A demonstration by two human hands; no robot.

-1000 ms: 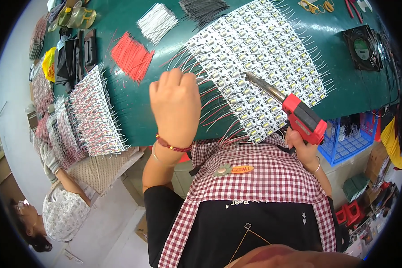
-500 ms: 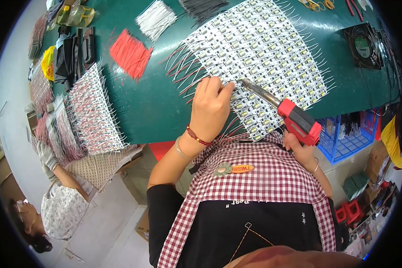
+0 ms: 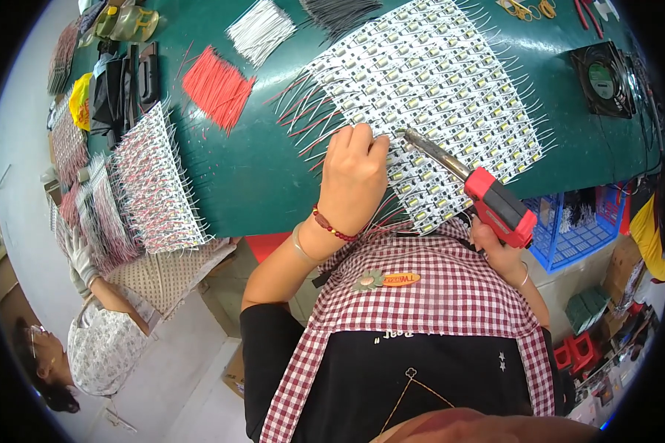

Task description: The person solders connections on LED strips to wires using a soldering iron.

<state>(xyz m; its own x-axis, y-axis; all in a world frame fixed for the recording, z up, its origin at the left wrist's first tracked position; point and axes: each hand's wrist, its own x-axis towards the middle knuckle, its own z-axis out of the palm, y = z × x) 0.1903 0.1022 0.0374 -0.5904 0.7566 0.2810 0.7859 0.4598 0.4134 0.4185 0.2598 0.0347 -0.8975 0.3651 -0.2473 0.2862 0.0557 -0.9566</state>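
Note:
A large white panel of small LED boards point(image 3: 428, 81) with red and white wire leads lies on the green table point(image 3: 266, 177). My left hand point(image 3: 353, 177) rests fingers-down on the panel's near left edge, pressing on the boards and wires. My right hand point(image 3: 499, 247) grips the red handle of a soldering gun point(image 3: 469, 184). Its metal tip points at the boards just right of my left fingers.
Bundles of red wires point(image 3: 216, 87), white wires point(image 3: 260, 29) and dark wires point(image 3: 340, 10) lie at the far side. Stacked finished strips point(image 3: 151, 181) sit at the left. A black fan point(image 3: 602, 77) stands right, a blue basket point(image 3: 569, 229) below it. Another person point(image 3: 89, 332) sits lower left.
My left hand has come down from above the table and moved right onto the panel's edge. The soldering gun's tip has closed in beside my left fingers.

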